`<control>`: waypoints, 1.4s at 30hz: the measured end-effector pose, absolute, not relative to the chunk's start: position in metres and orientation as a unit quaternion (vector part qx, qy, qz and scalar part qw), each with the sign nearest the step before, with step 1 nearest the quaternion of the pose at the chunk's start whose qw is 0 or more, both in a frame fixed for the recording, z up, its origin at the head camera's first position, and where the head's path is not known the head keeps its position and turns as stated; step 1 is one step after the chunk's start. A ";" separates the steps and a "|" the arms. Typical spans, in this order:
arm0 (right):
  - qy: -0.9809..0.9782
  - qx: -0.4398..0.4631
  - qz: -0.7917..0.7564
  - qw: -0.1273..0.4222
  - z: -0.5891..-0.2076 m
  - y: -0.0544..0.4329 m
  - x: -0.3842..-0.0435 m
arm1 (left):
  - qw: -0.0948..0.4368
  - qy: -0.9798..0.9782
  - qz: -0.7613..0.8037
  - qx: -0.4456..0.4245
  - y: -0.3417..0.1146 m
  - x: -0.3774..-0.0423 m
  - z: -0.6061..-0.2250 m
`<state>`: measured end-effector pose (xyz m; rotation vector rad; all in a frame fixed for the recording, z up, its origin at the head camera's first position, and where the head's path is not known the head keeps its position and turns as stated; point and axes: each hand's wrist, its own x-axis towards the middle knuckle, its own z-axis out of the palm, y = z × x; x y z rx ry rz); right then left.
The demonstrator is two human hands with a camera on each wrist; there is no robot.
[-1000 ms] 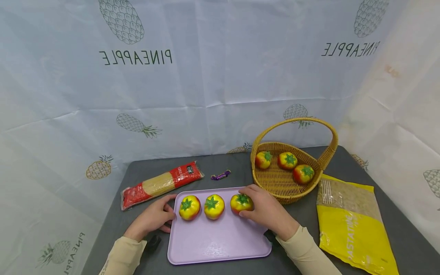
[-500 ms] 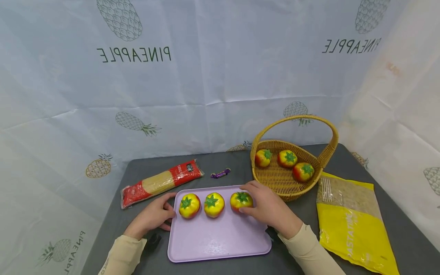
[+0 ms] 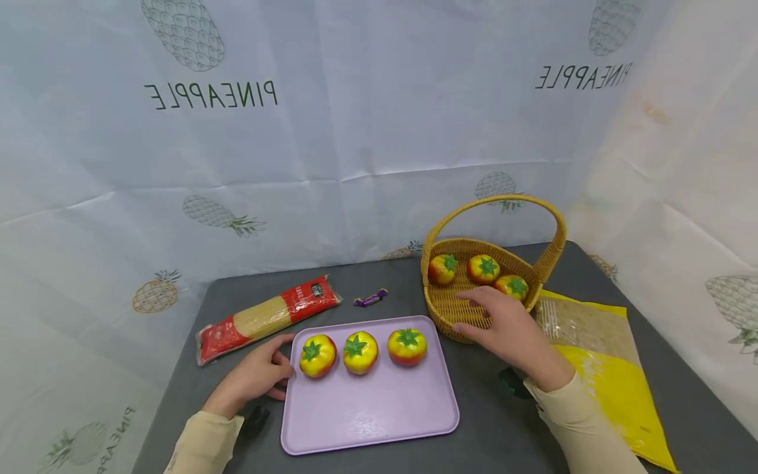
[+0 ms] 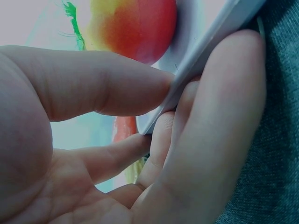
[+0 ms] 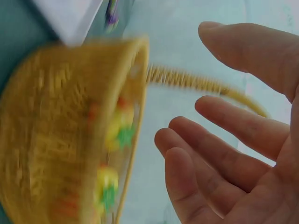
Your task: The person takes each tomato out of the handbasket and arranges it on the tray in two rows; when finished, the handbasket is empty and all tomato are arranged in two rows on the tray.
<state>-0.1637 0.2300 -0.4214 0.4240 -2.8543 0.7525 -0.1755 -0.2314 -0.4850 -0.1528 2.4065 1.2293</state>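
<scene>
My left hand holds the left edge of a lilac tray. In the left wrist view the thumb presses the tray's rim from inside and the fingers lie against its outer side. Three yellow-and-red artificial fruits with green leafy tops stand in a row on it: a left one, a middle one and a right one. Nothing is in my right hand, which hovers at the near side of a wicker basket, fingers spread and loosely bent. Three similar fruits lie inside the basket.
A red-ended pack of dry noodles lies behind my left hand. A purple wrapped candy sits behind the tray. A yellow pasta bag lies at the right, partly under my right sleeve. The basket's tall handle arches over it.
My right hand has let go of the right-hand fruit on the tray and moved right, to the basket. The left hand keeps its place at the tray's edge. The head view has shifted slightly.
</scene>
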 end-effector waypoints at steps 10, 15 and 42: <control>-0.962 0.125 0.232 0.073 -0.414 0.286 -0.189 | 0.212 0.863 0.454 -0.057 -0.238 -0.173 -0.489; -0.968 0.095 0.231 0.035 -0.422 0.301 -0.201 | 0.213 0.863 0.454 -0.061 -0.238 -0.172 -0.489; -0.982 0.084 0.165 0.026 -0.451 0.323 -0.226 | 0.209 0.867 0.448 -0.065 -0.230 -0.173 -0.488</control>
